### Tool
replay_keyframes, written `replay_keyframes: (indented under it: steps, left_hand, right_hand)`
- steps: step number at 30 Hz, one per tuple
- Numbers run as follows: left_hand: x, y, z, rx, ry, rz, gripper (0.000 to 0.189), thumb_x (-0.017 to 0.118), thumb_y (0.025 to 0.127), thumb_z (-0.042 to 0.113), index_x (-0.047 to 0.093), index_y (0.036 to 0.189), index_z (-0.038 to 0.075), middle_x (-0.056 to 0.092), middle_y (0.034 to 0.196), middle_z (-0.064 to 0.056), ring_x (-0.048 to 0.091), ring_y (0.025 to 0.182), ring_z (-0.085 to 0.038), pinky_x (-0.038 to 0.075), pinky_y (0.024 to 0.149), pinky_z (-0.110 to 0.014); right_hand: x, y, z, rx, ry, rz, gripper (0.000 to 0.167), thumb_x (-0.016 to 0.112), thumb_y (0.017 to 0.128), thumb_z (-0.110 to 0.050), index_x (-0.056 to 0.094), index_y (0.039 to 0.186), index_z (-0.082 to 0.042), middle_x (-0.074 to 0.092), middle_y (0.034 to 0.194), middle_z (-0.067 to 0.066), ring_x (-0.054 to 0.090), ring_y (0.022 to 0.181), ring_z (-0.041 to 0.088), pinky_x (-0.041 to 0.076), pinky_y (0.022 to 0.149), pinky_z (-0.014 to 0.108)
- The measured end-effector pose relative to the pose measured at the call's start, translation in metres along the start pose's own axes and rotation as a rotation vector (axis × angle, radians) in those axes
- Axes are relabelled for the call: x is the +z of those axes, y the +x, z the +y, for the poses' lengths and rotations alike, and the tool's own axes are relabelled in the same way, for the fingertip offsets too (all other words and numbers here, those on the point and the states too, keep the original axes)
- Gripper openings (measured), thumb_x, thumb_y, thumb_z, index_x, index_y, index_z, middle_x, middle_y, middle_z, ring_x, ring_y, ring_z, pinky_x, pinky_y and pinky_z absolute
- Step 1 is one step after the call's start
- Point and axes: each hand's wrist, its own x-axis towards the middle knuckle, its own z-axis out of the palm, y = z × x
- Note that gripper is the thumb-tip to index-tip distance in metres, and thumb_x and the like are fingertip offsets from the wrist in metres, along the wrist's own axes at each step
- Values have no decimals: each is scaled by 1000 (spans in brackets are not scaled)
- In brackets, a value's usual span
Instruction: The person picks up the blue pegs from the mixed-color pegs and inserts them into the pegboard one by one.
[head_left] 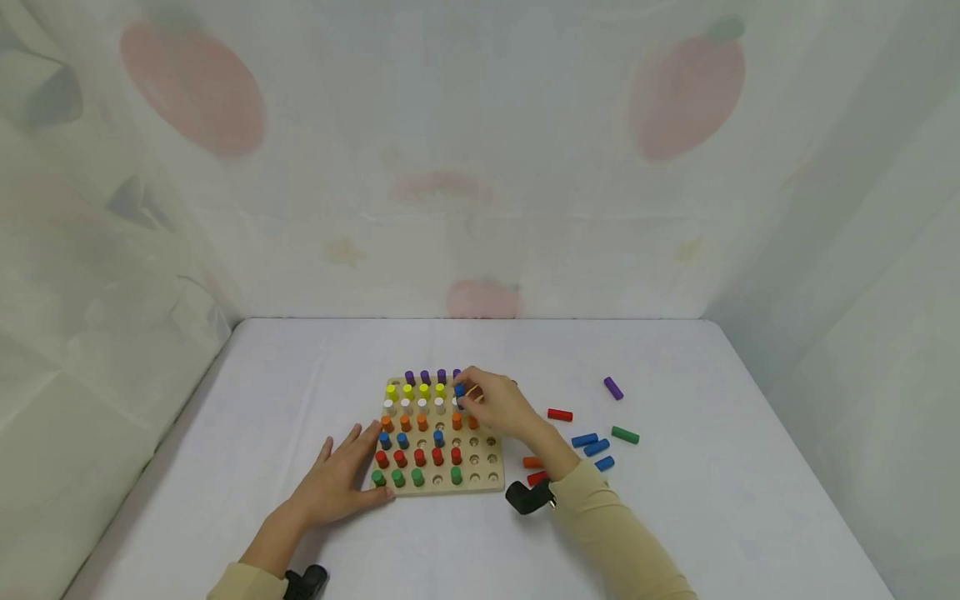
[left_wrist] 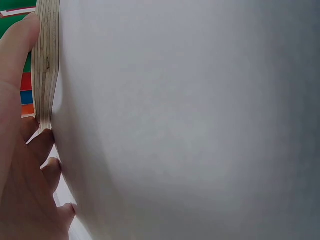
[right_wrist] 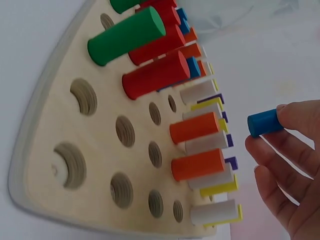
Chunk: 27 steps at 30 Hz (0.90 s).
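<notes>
A wooden pegboard (head_left: 483, 490) carries rows of coloured pegs: green, red, blue, orange, white, yellow and purple from near to far. Between thumb and fingers, my right hand (head_left: 501, 403) pinches a blue peg (right_wrist: 264, 123), held above the far right part of the board. In the right wrist view, bare holes show in the board around a standing green peg (right_wrist: 126, 37) and orange pegs (right_wrist: 198, 164). My left hand (head_left: 335, 477) rests against the board's left side with fingers spread. Its thumb (left_wrist: 27, 30) touches the near left corner of the wooden edge.
Loose pegs lie right of the board: a purple peg (head_left: 613, 388), a green peg (head_left: 625, 435), a red peg (head_left: 559, 415) and several blue pegs (head_left: 585, 440). An orange peg (head_left: 532, 462) lies partly behind the right wrist. The white-covered table (head_left: 750, 500) meets a curtain behind.
</notes>
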Motion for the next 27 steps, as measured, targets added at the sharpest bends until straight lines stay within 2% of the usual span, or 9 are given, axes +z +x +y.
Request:
replay_keyframes:
  steps: [11,18,27]
  left_hand:
    - [2,2,-1,9,18,4,107,62,65,73,22,148,19,31,149,-4,21,139,-33,7,108,-63]
    - [1,2,-1,13,15,9,107,62,65,73,22,148,18,32,149,-5,22,138,-34,7,107,-64]
    - [2,1,-1,12,7,9,107,62,64,73,24,147,18,31,149,-3,22,139,-33,7,108,-64]
  right_hand:
    - [15,5,-10,-122,-31,-27,24,60,89,-16,59,112,-10,63,101,-3,58,85,6,49,72,14]
    - [26,5,-14,-87,-27,-80,23,59,90,-18,57,113,-13,60,100,-7,56,87,3,48,70,12]
    - [34,6,-22,-120,-81,-95,24,59,89,-17,58,113,-15,62,101,-7,57,88,4,47,70,11]
